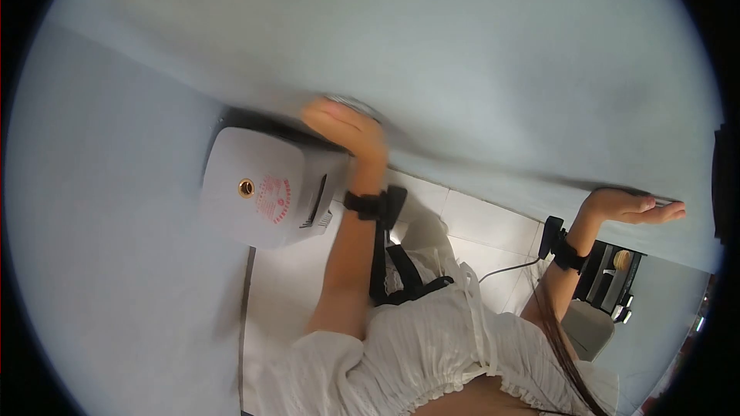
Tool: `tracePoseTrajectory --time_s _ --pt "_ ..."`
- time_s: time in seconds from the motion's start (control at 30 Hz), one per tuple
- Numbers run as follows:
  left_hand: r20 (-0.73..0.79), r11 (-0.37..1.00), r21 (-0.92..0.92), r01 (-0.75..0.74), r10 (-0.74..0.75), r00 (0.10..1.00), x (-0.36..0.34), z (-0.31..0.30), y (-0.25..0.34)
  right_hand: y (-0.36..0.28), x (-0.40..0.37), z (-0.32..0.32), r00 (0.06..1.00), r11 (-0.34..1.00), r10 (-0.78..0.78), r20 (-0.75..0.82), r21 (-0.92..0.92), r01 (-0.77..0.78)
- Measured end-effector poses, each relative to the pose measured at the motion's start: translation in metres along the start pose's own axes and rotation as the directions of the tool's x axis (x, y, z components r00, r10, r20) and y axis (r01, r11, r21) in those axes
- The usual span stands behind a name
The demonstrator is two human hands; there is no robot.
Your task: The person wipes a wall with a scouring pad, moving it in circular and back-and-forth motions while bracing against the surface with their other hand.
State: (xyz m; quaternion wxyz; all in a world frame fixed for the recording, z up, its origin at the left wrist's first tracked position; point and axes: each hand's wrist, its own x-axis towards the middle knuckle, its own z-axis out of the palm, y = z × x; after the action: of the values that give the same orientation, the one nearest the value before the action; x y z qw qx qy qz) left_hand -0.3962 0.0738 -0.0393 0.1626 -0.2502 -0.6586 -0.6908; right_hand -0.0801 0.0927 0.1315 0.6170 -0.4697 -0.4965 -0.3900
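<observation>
My left hand (344, 125) is raised near the pale wall surface (493, 54), its fingers extended and blurred. A thin grey edge (354, 105) shows beside its far side; what it is cannot be made out. Farther right, my right hand (634, 208) lies against the same surface with its fingers stretched out. A small dark, shiny strip (665, 202) is visible by those fingers, too small to identify. Both wrists wear black straps with small devices.
Left of my left arm is a white box-like unit (254, 189) with a brass-ringed hole and red print. Below lie light floor tiles (489, 219). At the right are a dark rack (609, 277) and a grey seat-like object (590, 329). A cable runs to my right wrist.
</observation>
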Motion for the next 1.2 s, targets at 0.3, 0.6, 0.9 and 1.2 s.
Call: tracePoseTrajectory --time_s 0.3,0.6,0.9,1.2 --pt "-0.051 0.989 0.046 0.140 -0.137 0.989 0.044 -0.003 0.024 0.003 0.000 0.000 1.000 1.000 0.004 0.005 0.005 -0.004" --pt "0.075 0.967 0.187 0.171 -0.187 0.979 -0.020 -0.011 -0.031 0.003 0.001 0.004 1.000 1.000 -0.001 -0.010 0.006 0.001" --pt "0.131 0.986 -0.028 -0.165 0.168 0.977 -0.048 -0.001 0.003 0.002 -0.001 0.004 1.000 1.000 0.001 -0.003 0.015 -0.001" --pt "-0.050 0.996 -0.018 -0.082 0.081 0.995 0.013 0.004 0.032 -0.001 -0.002 0.005 1.000 1.000 0.004 0.000 0.023 -0.004"
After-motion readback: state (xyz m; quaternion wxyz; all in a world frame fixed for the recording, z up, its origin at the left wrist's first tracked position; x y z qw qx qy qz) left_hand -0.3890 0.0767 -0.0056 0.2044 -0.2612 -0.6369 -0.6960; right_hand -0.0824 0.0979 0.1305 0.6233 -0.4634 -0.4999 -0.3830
